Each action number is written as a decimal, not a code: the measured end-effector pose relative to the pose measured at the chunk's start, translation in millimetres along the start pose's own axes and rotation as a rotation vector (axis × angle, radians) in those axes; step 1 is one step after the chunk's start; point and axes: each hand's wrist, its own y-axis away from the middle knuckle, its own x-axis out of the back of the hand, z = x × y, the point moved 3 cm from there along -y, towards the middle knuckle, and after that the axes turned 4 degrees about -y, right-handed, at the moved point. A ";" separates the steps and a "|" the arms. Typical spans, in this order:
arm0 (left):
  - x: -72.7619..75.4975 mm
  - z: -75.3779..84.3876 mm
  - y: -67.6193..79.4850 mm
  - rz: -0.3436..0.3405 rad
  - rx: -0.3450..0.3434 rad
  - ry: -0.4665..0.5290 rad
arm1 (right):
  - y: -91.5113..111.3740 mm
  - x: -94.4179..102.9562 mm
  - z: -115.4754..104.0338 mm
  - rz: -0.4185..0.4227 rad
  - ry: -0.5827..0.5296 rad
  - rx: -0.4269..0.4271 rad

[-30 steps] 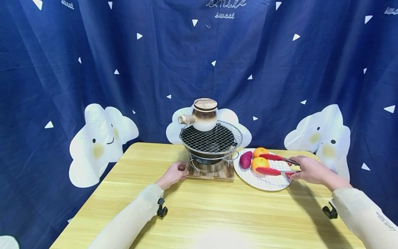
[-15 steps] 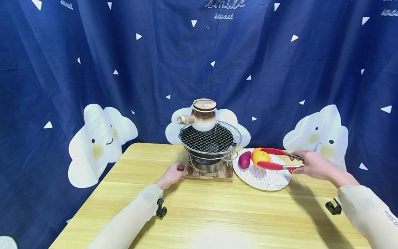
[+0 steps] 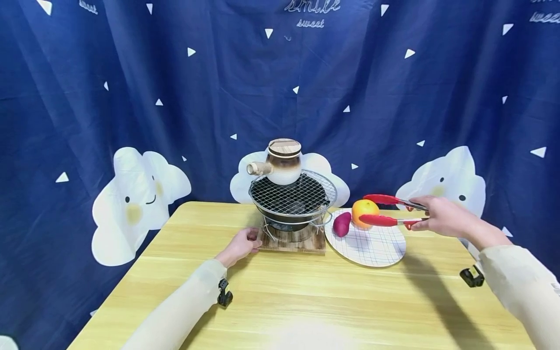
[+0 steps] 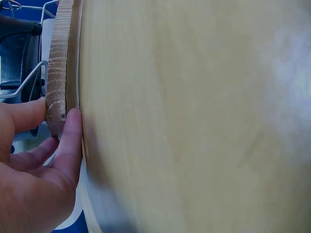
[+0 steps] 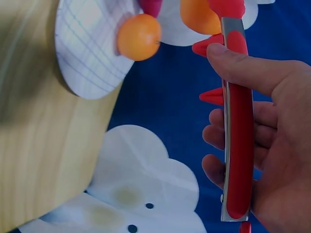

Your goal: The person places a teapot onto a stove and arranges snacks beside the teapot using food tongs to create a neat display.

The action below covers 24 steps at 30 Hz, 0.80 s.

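Observation:
My right hand (image 3: 450, 219) grips red-and-steel tongs (image 3: 378, 220), whose red tips are on either side of an orange (image 3: 364, 210). The right wrist view shows this orange raised off the plate, while a second orange (image 5: 139, 37) stays on it; in the head view the raised one hides the other. Beside them on the white checked plate (image 3: 377, 255) lies a purple sweet potato (image 3: 342, 224). My left hand (image 3: 239, 247) pinches the near left corner of a wooden board (image 3: 289, 246), thumb on top and fingers beneath in the left wrist view.
On the board stands a round grill (image 3: 286, 199) with a wire mesh top and wire legs. A side-handled clay pot (image 3: 284, 170) with a wooden lid sits on the mesh's back. A blue curtain (image 3: 210, 97) hangs behind the wooden table (image 3: 271, 291).
The tongs have lifted the orange up off the plate, and my right hand has risen with them. My left hand keeps its hold on the board. The head view has shifted slightly.

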 end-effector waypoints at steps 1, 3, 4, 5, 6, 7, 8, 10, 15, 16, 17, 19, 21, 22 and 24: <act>-0.1 0.4 0.7 0.001 0.002 0.001 | -1.4 2.8 -1.6 0.000 0.003 0.000; 0.0 0.8 1.6 0.000 0.000 0.002 | -3.9 8.8 -5.3 0.004 0.007 0.006; 0.1 1.0 1.9 0.000 0.001 0.005 | -5.1 11.5 -6.9 0.009 0.008 0.005; 0.1 0.8 2.2 -0.001 0.001 0.006 | -5.9 14.5 -8.4 0.013 0.012 0.003; 0.5 0.7 2.1 -0.001 0.003 0.008 | -6.6 17.3 -9.5 0.014 0.016 0.002; 0.7 0.5 1.9 -0.001 0.002 0.007 | -7.2 19.8 -10.9 0.015 0.018 -0.003; 0.9 0.0 1.7 -0.002 0.003 0.005 | -7.8 22.1 -12.4 0.010 0.012 -0.009; 1.1 -0.5 1.4 -0.003 0.005 0.002 | -8.2 26.3 -14.0 -0.001 0.003 -0.025; 0.4 -0.1 1.0 -0.005 0.011 0.000 | -9.9 36.3 -19.7 -0.009 -0.031 -0.043; 0.4 0.4 1.1 -0.005 0.010 -0.001 | -10.3 38.0 -20.8 -0.005 -0.035 -0.046; 0.2 0.8 1.1 -0.003 0.009 -0.003 | -10.9 39.7 -21.8 0.000 -0.038 -0.047; 0.1 1.3 1.0 -0.003 0.010 -0.006 | -12.1 42.4 -23.6 0.003 -0.041 -0.053; 0.0 1.1 1.3 -0.003 0.014 -0.005 | -13.5 44.5 -24.8 -0.004 -0.054 -0.061; -0.1 0.8 1.4 -0.005 0.015 -0.005 | -14.3 45.5 -25.9 -0.007 -0.062 -0.067; -0.4 -0.6 1.2 -0.007 0.021 0.002 | -16.3 47.8 -28.8 -0.007 -0.067 -0.070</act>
